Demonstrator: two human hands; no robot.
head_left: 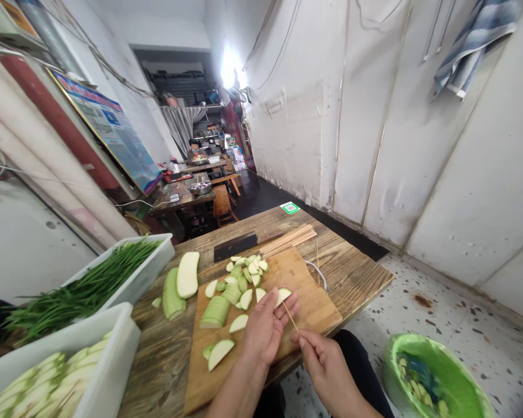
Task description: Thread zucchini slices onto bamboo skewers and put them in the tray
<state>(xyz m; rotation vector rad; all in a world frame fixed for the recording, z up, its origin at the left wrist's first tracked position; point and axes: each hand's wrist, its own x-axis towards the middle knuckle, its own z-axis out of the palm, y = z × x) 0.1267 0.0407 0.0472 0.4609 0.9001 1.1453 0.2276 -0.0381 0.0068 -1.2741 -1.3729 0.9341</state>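
My left hand (265, 328) is over the cutting board (303, 276), its fingers curled around a pale green-edged zucchini slice (283, 296). In a pinch, my right hand (325, 360) grips a thin wooden skewer (291, 316) near its lower end. The skewer's far tip meets the slice; how deep it goes cannot be made out. Cut zucchini slices (215, 312) lie in a fanned stack on the board, with smaller pieces (248, 268) heaped behind. Left of the board rest two zucchini halves, one skin up (172, 296) and one cut face up (187, 274).
A cleaver (235, 247) and a bundle of skewers (294, 239) lie behind the board. White bins of green stalks (113, 270) and skewered slices (47, 383) stand left. A green-lined bucket (457, 371) sits on the floor. Another person (194, 152) is at a far table.
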